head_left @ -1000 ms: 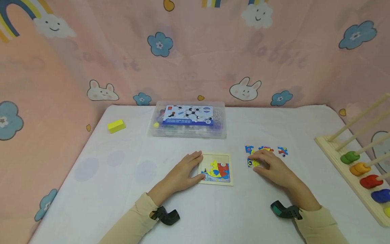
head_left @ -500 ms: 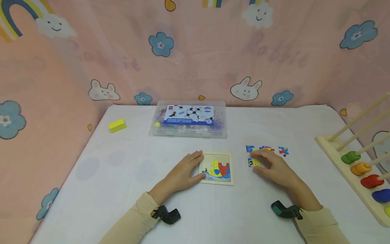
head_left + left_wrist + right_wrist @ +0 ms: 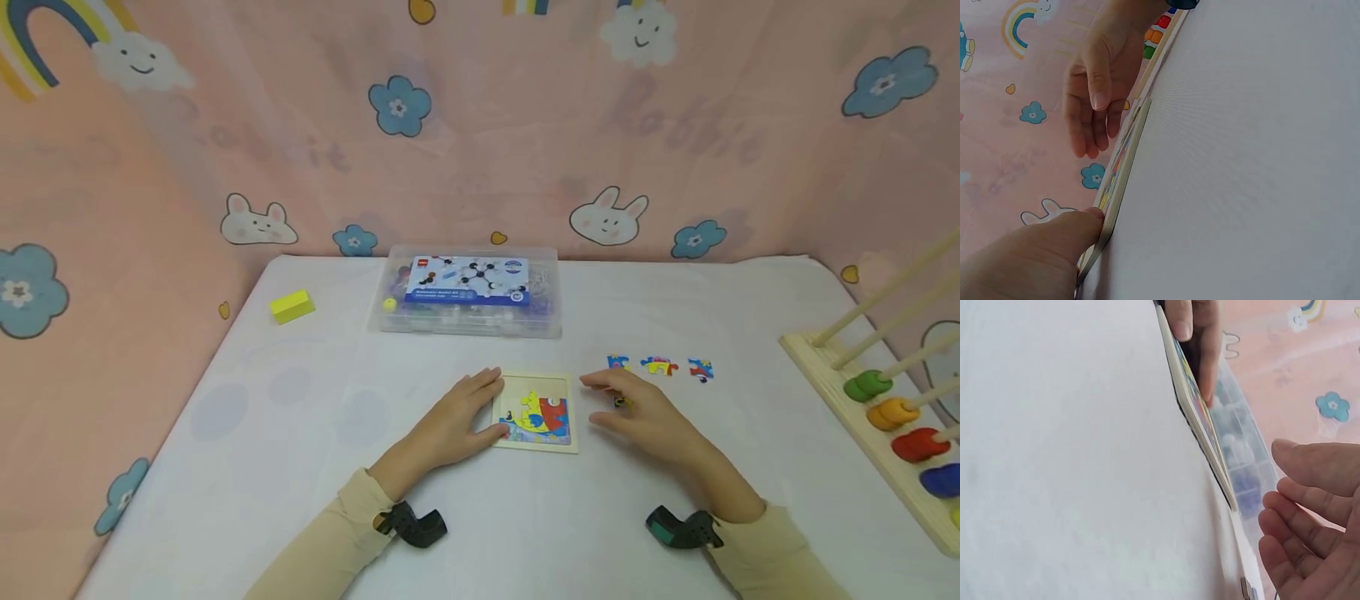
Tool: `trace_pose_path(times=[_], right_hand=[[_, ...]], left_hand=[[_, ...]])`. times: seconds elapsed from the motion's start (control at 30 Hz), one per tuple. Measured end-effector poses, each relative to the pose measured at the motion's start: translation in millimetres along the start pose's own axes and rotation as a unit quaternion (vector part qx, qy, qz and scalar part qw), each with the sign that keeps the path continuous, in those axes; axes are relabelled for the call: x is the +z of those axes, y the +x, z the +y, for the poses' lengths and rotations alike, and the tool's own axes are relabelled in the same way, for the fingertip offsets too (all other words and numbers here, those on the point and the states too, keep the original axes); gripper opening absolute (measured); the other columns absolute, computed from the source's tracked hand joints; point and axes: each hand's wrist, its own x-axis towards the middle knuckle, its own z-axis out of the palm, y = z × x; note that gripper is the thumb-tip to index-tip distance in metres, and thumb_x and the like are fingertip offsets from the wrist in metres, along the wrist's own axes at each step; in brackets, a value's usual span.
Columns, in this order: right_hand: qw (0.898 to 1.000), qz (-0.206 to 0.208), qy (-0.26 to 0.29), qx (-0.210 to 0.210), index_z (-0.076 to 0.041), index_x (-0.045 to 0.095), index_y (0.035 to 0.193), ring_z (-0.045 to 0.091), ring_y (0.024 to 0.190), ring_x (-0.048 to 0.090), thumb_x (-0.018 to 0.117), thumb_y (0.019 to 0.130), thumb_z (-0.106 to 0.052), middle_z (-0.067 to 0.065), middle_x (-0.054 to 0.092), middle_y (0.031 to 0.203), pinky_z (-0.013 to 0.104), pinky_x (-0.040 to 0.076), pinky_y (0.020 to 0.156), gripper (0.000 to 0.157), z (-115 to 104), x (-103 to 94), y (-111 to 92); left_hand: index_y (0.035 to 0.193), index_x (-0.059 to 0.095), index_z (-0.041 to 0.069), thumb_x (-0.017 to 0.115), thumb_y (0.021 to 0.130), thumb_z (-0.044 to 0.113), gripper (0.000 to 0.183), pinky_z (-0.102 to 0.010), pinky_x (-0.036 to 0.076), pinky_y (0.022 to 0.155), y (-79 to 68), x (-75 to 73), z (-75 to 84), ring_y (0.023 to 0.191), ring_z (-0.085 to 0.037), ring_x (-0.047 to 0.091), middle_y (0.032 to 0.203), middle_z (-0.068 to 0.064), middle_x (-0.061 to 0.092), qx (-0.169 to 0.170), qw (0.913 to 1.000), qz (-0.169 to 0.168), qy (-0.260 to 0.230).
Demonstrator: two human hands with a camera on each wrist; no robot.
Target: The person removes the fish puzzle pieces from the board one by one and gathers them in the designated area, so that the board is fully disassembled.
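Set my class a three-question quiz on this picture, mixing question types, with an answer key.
1. Multiple choice: what does the left hand touch?
A) bead rack
B) puzzle board
C) plastic box

2. True or false: the yellow block lies on the same side of the puzzle board as the left hand.

3. Short answer: what does the right hand hold?

Key:
1. B; the thumb rests on its edge.
2. True; both are on the person's left.
3. Nothing that shows; its thumb and fingers stand apart.
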Motion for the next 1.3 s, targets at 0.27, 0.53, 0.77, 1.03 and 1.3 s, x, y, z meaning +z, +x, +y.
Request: trace_pose_path(times=[0.27,0.53,0.77,1.03,1.3], right_hand=[[0.999,-0.023,0.041,0.000,-0.005,0.055,0.129,0.022,0.114,0.056,0.070,0.086,-0.013,0.007,0.058,0.126,0.044,0.048,0.099,0.046,-20.9,19.4,16.1],[0.998,-0.030,0.038,-0.028,-0.001,0.055,0.127,0.024,0.105,0.059,0.070,0.085,-0.010,0.011,0.060,0.121,0.044,0.051,0.092,0.046,-37.9,36.2,27.9],[0.999,-0.036,-0.002,-0.008,-0.001,0.054,0.128,0.024,0.112,0.054,0.069,0.084,-0.007,0.011,0.055,0.124,0.045,0.048,0.099,0.047,-39.7,48.9,33.4],[0.999,-0.029,-0.021,0.005,0.002,0.055,0.125,0.027,0.113,0.052,0.071,0.083,-0.007,0.014,0.051,0.125,0.047,0.046,0.100,0.046,-37.9,54.7,32.7],[1.000,-0.020,-0.003,0.019,0.000,0.056,0.121,0.026,0.110,0.052,0.072,0.082,-0.006,0.014,0.050,0.123,0.045,0.047,0.099,0.043,-38.7,54.5,33.8]], left_hand=[[0.142,0.042,0.002,0.064,0.089,0.038,0.068,-0.040,0.023,0.119,-0.2,0.8,-1.6,0.142,-0.022,0.029,0.152,-0.009,0.034,0.000,1.0000,0.002,-0.005],[0.142,0.042,0.002,0.063,0.090,0.039,0.067,-0.040,0.023,0.119,0.5,2.5,-2.4,0.142,-0.022,0.030,0.152,-0.009,0.035,0.003,1.0000,0.003,-0.007],[0.142,0.042,0.003,0.062,0.090,0.039,0.067,-0.039,0.023,0.119,0.6,2.6,-2.6,0.142,-0.022,0.030,0.152,-0.009,0.035,0.004,0.9999,0.001,-0.009],[0.143,0.041,0.003,0.062,0.091,0.040,0.068,-0.037,0.021,0.120,0.7,2.3,-2.6,0.142,-0.020,0.028,0.153,-0.007,0.033,-0.003,1.0000,-0.006,-0.006],[0.143,0.041,0.003,0.062,0.090,0.039,0.067,-0.038,0.021,0.120,0.8,0.0,-2.3,0.142,-0.020,0.028,0.153,-0.007,0.033,-0.001,0.9999,-0.004,-0.010]])
